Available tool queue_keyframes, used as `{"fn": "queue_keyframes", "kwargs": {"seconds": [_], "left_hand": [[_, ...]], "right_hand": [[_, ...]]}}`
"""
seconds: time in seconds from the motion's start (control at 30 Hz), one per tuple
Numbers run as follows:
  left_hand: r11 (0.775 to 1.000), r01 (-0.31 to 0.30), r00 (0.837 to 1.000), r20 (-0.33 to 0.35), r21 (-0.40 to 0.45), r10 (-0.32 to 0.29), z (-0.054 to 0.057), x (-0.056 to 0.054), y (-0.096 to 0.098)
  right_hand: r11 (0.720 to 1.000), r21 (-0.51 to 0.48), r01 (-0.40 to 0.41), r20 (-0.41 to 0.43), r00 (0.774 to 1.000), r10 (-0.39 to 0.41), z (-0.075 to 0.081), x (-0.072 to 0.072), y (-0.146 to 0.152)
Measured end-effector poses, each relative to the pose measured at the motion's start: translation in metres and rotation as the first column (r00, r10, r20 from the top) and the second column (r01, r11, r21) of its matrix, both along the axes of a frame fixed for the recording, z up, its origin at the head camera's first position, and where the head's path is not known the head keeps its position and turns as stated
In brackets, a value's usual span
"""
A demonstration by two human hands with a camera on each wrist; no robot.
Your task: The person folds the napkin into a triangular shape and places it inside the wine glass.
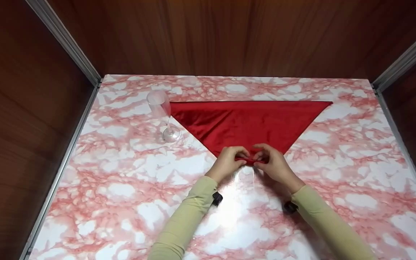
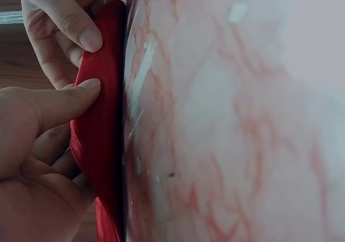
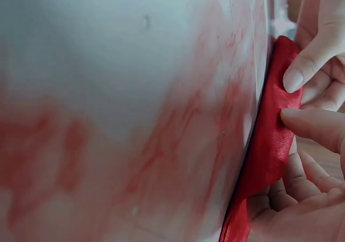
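Note:
A red satin cloth (image 1: pixel 251 122) lies on the table, its long straight edge at the back and its sides narrowing toward the person. At its narrow near end, the left hand (image 1: pixel 228 160) pinches the rolled or folded edge between thumb and curled fingers. Close beside it, the right hand (image 1: pixel 274 166) pinches the same edge. In the left wrist view, both thumbs press on the front of the folded red cloth (image 2: pixel 102 118), with fingers behind it. The right wrist view shows the fold of cloth (image 3: pixel 269 139) low at the tabletop, the fingers partly hidden behind it.
A clear stemmed glass (image 1: pixel 159 104) stands upright near the cloth's back left corner. The red-and-white marbled table (image 1: pixel 128 202) is bordered by brown wood-grain panels (image 1: pixel 208 39) at the back and sides, with metal strips (image 1: pixel 67 39) along the corners.

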State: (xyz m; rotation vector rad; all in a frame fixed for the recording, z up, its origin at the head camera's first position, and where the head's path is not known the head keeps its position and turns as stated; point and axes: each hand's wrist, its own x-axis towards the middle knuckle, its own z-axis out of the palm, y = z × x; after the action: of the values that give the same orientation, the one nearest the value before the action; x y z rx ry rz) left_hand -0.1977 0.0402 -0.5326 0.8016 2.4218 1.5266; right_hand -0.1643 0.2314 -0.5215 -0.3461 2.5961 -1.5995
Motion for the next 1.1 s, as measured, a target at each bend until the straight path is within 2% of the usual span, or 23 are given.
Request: {"fn": "queue_keyframes", "kwargs": {"seconds": [0.2, 0.43, 0.6, 0.77, 0.9, 1.1], "left_hand": [[0.999, -0.027, 1.0, -0.009, -0.031, 0.027, 0.001, 0.0, 0.0], [0.998, -0.05, 0.998, -0.047, -0.035, 0.049, 0.0, -0.001, 0.002], [1.0, -0.013, 0.997, -0.077, 0.024, 0.015, 0.0, -0.003, 0.004], [0.999, 0.019, 0.995, -0.093, -0.034, -0.023, 0.002, -0.003, 0.004], [0.995, 0.012, 0.992, -0.124, -0.096, -0.024, 0.001, -0.004, 0.005], [0.991, -0.016, 0.988, -0.157, -0.13, -0.005, 0.001, -0.005, 0.005]], "right_hand": [[1.0, -0.013, -0.004, -0.006, 1.0, 0.003, -0.002, -0.002, 0.002], [0.998, 0.045, 0.04, 0.046, 0.998, -0.042, 0.001, -0.008, 0.001], [0.995, 0.072, 0.071, 0.055, 0.996, -0.075, 0.003, -0.012, 0.002], [0.994, 0.079, 0.075, 0.061, 0.995, -0.08, 0.003, -0.014, 0.003], [0.995, 0.07, 0.077, 0.032, 0.996, -0.079, 0.003, -0.015, 0.002], [0.998, 0.013, 0.06, -0.064, 0.996, -0.059, 0.007, -0.011, 0.001]]}}
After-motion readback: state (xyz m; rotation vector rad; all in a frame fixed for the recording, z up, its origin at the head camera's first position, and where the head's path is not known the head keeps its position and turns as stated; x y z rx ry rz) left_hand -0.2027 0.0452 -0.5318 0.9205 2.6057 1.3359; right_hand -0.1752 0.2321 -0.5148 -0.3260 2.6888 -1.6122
